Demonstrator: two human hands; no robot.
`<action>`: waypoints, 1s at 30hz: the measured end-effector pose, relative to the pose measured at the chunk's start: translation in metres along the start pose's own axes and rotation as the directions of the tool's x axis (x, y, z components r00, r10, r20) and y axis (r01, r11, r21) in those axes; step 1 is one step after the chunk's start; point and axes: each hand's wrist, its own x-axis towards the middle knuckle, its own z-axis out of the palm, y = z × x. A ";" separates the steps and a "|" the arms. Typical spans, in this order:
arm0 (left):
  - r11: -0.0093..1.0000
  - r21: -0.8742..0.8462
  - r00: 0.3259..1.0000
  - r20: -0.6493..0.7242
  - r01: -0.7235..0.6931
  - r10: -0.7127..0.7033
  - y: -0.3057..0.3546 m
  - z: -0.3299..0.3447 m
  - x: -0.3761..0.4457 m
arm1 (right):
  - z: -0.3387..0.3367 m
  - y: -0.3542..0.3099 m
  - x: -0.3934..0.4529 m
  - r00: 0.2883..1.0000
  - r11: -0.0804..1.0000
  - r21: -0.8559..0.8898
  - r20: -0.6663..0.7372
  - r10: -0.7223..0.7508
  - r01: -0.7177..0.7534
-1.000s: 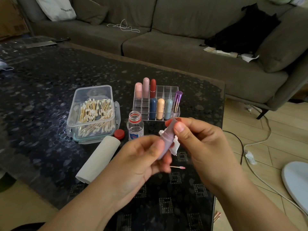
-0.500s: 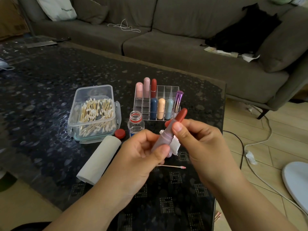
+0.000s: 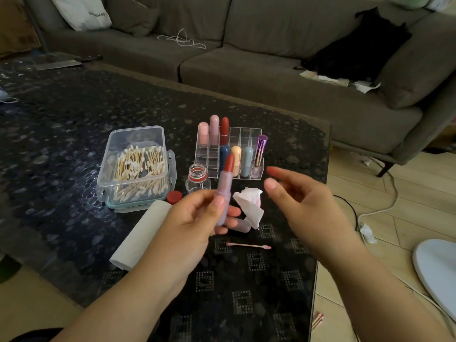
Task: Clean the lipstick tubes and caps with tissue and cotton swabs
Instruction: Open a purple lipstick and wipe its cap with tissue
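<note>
While L hand [image 3: 197, 218] grips lipstick [image 3: 225, 183] upright, R hand [image 3: 303, 206] hovers beside.

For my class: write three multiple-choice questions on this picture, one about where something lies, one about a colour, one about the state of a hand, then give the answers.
1. Where does the used cotton swab lie?
A. on the table
B. in the plastic box
C. on the sofa

2. What colour is the lipstick bullet?
A. blue
B. red
C. green

3. What is the right hand doing?
A. gripping the tissue
B. holding a cap
C. open, holding nothing

Answers: 1 A, it rests on the dark tabletop near the hands. 2 B, the bullet above the lilac tube is red. 3 C, its fingers are spread and bare; the left hand holds the lipstick.
</note>
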 end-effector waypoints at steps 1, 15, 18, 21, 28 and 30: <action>1.000 0.026 0.999 -0.036 -0.004 0.005 -0.001 -0.001 0.001 | -0.002 0.006 0.004 0.999 0.986 -0.169 -0.041 -0.004 -0.003; 0.984 0.151 0.993 -0.061 -0.091 0.101 -0.004 -0.007 0.000 | 0.033 0.029 0.022 1.000 0.870 -0.493 0.000 0.008 -0.007; 0.985 0.149 0.993 -0.063 -0.089 0.099 -0.003 -0.009 0.000 | 0.026 0.023 0.018 0.998 0.899 -0.437 -0.038 -0.040 0.020; 0.989 0.126 0.995 -0.054 -0.081 0.089 -0.001 -0.008 -0.001 | 0.018 0.015 0.014 0.998 0.943 -0.331 -0.058 -0.033 0.012; 0.999 -0.047 1.000 0.014 -0.010 0.011 0.003 0.002 -0.004 | 0.004 -0.002 0.001 0.997 0.972 0.233 0.070 -0.018 0.001; 0.998 -0.068 1.000 0.023 0.015 -0.014 0.002 0.003 -0.004 | 0.001 -0.006 -0.004 0.982 0.922 0.384 0.185 -0.023 -0.051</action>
